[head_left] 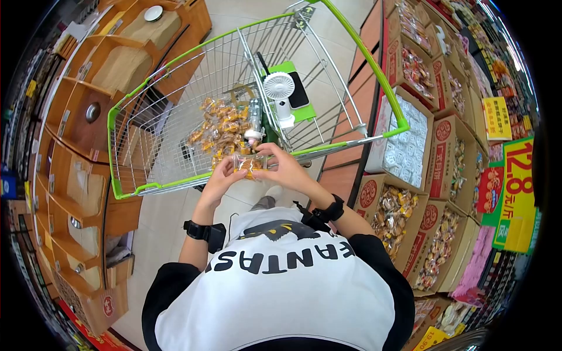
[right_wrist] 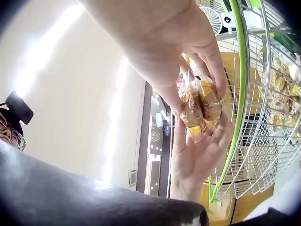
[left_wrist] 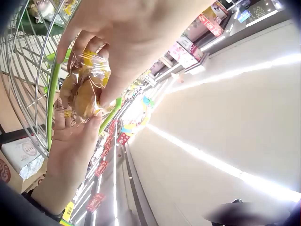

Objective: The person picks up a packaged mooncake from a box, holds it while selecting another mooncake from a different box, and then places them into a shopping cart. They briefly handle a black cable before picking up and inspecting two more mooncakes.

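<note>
Both hands meet over the near edge of a shopping cart, holding small brown pastries in clear, yellow-printed wrappers (head_left: 250,166). My left hand (head_left: 218,180) grips them from the left, thumb and fingers around the wrapping. From the other side my right hand (head_left: 287,171) pinches the same wrapped pastries (right_wrist: 200,106). In the right wrist view two brown pieces show side by side between the fingertips. The left wrist view shows crinkled film (left_wrist: 89,89) between both thumbs. Below the hands, a heap of similar wrapped pastries (head_left: 219,123) lies in the cart.
The cart's green rim (head_left: 170,188) runs just ahead of the hands. A white handheld fan (head_left: 279,93) and a black phone (head_left: 299,90) sit in its child-seat section. Cardboard boxes of wrapped snacks (head_left: 393,219) line the right side; wooden display bins (head_left: 79,181) stand left.
</note>
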{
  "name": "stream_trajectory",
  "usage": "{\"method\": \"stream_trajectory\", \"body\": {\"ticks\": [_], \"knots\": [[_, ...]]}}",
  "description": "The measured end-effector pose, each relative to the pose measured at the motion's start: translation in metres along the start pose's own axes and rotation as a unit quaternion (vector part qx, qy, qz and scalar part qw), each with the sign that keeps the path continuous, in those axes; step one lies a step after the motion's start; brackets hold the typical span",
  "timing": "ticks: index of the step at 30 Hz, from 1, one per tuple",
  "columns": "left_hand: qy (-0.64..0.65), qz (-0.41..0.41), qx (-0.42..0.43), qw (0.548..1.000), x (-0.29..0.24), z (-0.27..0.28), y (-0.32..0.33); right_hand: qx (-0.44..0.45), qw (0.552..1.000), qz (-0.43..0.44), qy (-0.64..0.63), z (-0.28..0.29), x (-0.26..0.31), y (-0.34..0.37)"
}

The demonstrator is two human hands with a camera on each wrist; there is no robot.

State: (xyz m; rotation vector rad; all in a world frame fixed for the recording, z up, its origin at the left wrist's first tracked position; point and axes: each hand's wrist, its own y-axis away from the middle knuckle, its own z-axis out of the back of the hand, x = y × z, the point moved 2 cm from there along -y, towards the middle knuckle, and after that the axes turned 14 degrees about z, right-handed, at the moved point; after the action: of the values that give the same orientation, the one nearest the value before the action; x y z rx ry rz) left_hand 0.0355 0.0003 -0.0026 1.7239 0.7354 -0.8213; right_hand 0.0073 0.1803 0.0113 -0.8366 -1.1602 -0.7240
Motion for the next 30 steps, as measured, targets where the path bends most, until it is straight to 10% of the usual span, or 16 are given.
{"method": "stream_trajectory", "body": {"ticks": [15,17,25,30], "knots": [[0.080,0.004,-0.172,0.982,-0.016,0.052,-0.025,-0.027,0.996,-0.078,-0.028,-0.029,-0.021,-0.070],[0.164,-0.050,-0.170,0.970,-0.036,0.056,-0.030,-0.129,0.978,0.036,-0.157,-0.034,-0.022,-0.085],[0.108,-0.010,-0.193,0.975,-0.020,0.077,-0.048,0.096,0.995,-0.014,-0.037,-0.018,-0.039,-0.045],[0.048,0.003,-0.114,0.992,-0.014,0.044,-0.044,0.073,0.994,-0.036,-0.071,-0.001,-0.040,-0.007]]}}
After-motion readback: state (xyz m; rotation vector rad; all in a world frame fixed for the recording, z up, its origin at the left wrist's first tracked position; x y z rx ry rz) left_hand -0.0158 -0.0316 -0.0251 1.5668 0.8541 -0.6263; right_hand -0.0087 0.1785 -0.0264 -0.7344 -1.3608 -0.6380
